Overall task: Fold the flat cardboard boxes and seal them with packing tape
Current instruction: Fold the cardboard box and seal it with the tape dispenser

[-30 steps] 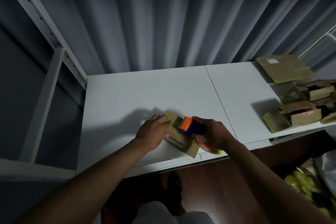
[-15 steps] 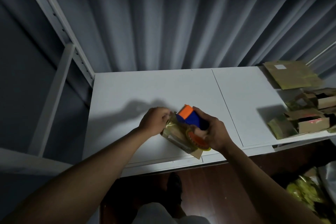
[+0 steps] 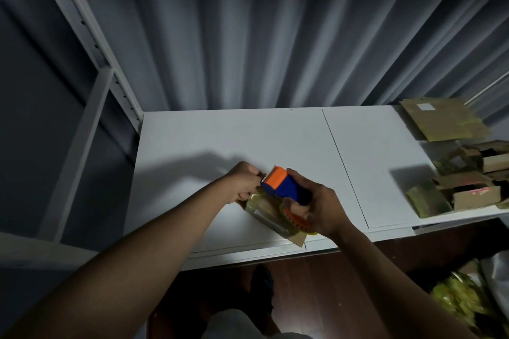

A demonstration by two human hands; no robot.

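Gripping the blue-and-orange plastic tape dispenser, the right hand curls fully round its handle above the small brown cardboard box. That box lies near the white table's front edge. The left hand, fingers curled, pinches the box's far end.

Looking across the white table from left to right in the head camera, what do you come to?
Metal shelf post → left hand → blue and orange tape dispenser → right hand → seam in the table → pile of cardboard boxes.

Table open left, behind; box pile blocks right edge
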